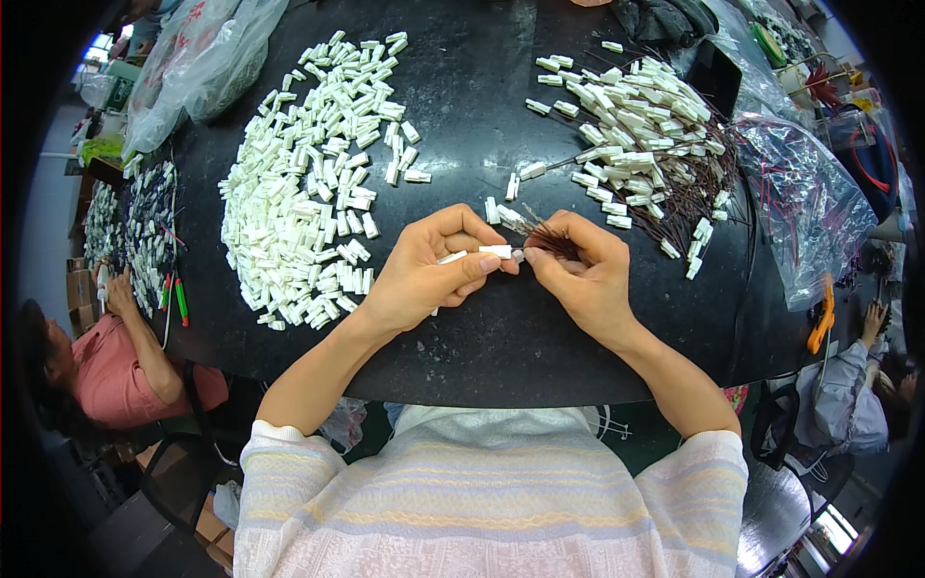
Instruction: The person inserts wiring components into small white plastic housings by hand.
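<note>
So from my remote seat I've got the left hand (424,272) with thumb and fingers pinched on a small white connector (495,251), right in front of the chest over the dark desk (462,361). Another white piece pokes out of that same grip. The right hand (594,275) looks clamped on a bunch of thin brown wires (560,248), tips close to the connector; whether the two actually touch, I can't tell.

I'd guess the connector is light, stiff plastic, kinda slick, so I'd pinch it by its long sides and leave the end clear. The wires look springy and easy to bend, so I'd hold them near the tips.

Big loose pile of white connectors (289,202) on the left, pile of wired pieces (646,116) on the right. For labels, I only see red printing on the plastic bag (193,72) at upper left; nothing readable on the connectors.
</note>
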A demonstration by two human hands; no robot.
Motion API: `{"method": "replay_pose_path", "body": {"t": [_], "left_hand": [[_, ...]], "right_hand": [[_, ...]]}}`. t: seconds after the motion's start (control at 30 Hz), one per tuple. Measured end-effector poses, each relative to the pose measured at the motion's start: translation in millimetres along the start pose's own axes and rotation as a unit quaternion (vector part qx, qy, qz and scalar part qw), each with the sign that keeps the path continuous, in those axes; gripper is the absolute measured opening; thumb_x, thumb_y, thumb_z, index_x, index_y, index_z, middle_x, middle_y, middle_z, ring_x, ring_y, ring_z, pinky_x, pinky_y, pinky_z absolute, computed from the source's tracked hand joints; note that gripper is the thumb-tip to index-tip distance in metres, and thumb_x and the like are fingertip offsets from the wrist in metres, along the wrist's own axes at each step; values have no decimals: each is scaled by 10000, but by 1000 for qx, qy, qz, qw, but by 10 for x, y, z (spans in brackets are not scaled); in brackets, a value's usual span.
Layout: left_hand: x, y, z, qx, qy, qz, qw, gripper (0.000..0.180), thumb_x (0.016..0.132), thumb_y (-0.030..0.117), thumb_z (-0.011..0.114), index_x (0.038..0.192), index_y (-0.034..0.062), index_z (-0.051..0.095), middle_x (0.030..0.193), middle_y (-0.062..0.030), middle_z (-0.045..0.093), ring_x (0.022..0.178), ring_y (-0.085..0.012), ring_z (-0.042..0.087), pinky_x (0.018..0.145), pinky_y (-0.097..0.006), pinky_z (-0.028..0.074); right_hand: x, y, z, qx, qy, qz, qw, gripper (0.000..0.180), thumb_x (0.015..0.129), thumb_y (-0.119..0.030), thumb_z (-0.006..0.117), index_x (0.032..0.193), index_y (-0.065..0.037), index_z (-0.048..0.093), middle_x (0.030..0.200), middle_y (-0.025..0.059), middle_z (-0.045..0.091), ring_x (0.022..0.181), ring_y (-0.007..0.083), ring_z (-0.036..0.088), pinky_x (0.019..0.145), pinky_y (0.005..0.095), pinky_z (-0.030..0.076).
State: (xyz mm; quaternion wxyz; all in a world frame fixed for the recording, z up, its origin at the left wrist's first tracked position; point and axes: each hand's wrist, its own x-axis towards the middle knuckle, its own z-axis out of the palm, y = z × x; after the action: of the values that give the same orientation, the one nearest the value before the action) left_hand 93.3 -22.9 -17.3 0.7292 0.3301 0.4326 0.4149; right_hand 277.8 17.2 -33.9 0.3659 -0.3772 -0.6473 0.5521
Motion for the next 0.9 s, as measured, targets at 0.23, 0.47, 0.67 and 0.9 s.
{"method": "replay_pose_path", "body": {"t": [0.23, 0.47, 0.67, 0.9], "left_hand": [[53, 12, -19, -111, -10, -44, 993, 200, 886, 174, 487, 923, -22, 487, 862, -177, 603, 494, -34, 396, 356, -140, 269], [65, 42, -177, -326, -42, -93, 940, 268, 859, 38, 423, 1074, -119, 455, 987, -258, 541, 546, -70, 443, 408, -136, 363], [38, 27, -194, -241, -30, -61, 968, 257, 881, 95, 460, 1062, -84, 496, 921, -166, 576, 451, -13, 358, 329, -110, 272], [9, 46, -164, -182, -19, -45, 982, 233, 878, 130, 497, 1023, -48, 536, 796, -120, 587, 456, -13, 392, 307, -123, 246]], "right_hand": [[29, -4, -1, 12, -1, -33, 999, 71, 746, 6, 584, 814, 26, 577, 751, 37, 574, 662, 59, 522, 562, 184, 410], [68, -69, -124, 92, 69, 90, 989, 171, 852, -89, 512, 908, 55, 586, 723, 11, 548, 659, 43, 470, 583, 185, 373], [51, -51, -43, 22, 53, 40, 998, 138, 845, -57, 514, 906, 50, 576, 680, 7, 527, 605, 42, 455, 523, 178, 348], [42, -72, -13, 75, 47, 43, 995, 61, 804, 0, 551, 846, 27, 515, 675, 10, 527, 583, 33, 463, 521, 160, 354]]}}
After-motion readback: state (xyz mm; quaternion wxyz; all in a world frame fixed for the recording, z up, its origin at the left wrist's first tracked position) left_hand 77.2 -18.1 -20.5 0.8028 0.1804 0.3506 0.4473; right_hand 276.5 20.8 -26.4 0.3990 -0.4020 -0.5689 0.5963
